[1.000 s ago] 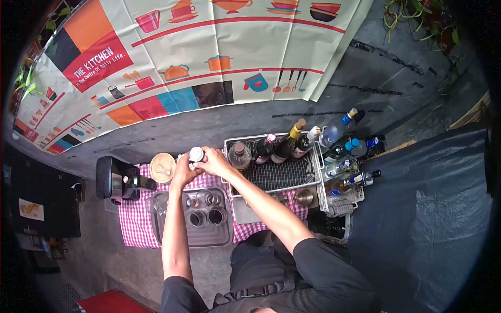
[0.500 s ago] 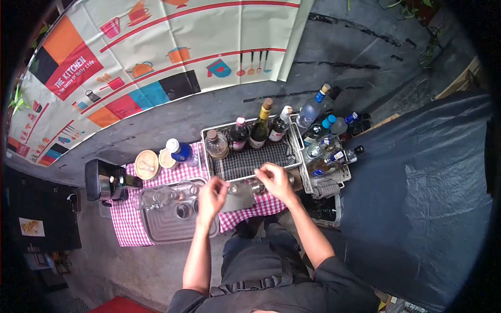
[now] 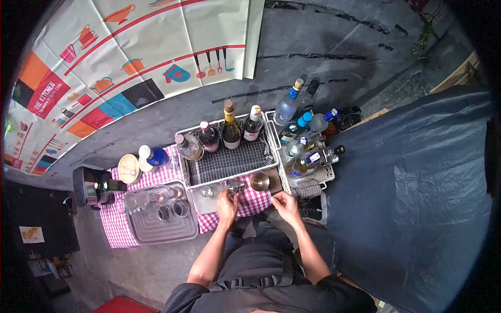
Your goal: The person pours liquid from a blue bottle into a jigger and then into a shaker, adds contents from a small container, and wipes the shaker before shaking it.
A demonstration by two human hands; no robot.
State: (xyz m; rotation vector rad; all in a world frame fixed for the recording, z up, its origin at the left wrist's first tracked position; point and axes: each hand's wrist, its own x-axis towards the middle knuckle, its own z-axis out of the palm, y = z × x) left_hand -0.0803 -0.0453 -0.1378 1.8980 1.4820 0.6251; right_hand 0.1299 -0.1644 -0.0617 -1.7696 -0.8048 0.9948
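My left hand (image 3: 228, 208) is at the near edge of the checkered cloth, its fingers closed at the near side of a small clear glass (image 3: 236, 185). To the right, my right hand (image 3: 287, 207) is held with thumb and fingertips together; anything between them is too small to make out. A metal cup (image 3: 259, 181) stands just beyond and between the hands. Left of the small glass, another clear glass (image 3: 207, 191) rests on a grey mat (image 3: 203, 204).
A grey tray (image 3: 162, 233) with several glasses lies left. Behind my hands, a white wire basket (image 3: 229, 177) holds bottles on dark cloth. More bottles crowd a second basket (image 3: 326, 176) at right. A black appliance (image 3: 86, 187) stands far left.
The view has turned right. My left hand has moved to the small glass. My right hand has drawn back toward me, off the basket's near edge, uncovering the metal cup.
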